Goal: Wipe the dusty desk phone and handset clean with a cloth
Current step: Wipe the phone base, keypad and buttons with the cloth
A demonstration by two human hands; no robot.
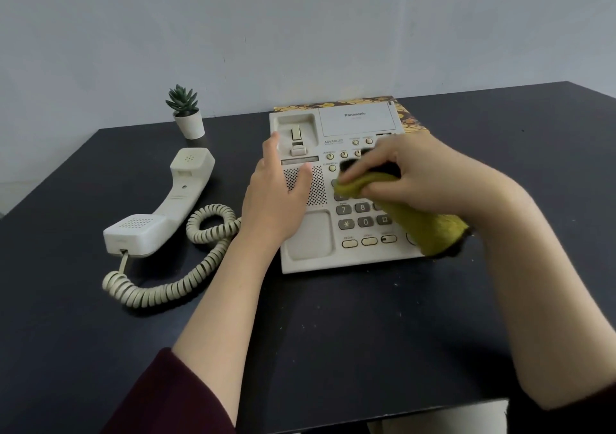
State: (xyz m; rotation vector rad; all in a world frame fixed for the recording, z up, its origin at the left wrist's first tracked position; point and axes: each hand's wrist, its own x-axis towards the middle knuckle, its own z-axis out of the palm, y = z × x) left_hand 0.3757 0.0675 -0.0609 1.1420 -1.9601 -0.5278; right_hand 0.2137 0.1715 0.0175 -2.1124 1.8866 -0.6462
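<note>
While right hand fingers grip the cloth on the keypad, left hand lies flat, fingers straight, steadying the phone. Handset sits on the counter, beyond left fingertips. Risk: cloth snagging keys, base skidding.

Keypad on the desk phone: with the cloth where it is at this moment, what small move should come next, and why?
Probably drag the cloth toward the front edge over the lower keys. The right hand grips it bunched on the upper keypad, while the 7, 8, 0 keys sit uncovered just below. The left hand rests flat on the phone, bracing it.
</note>
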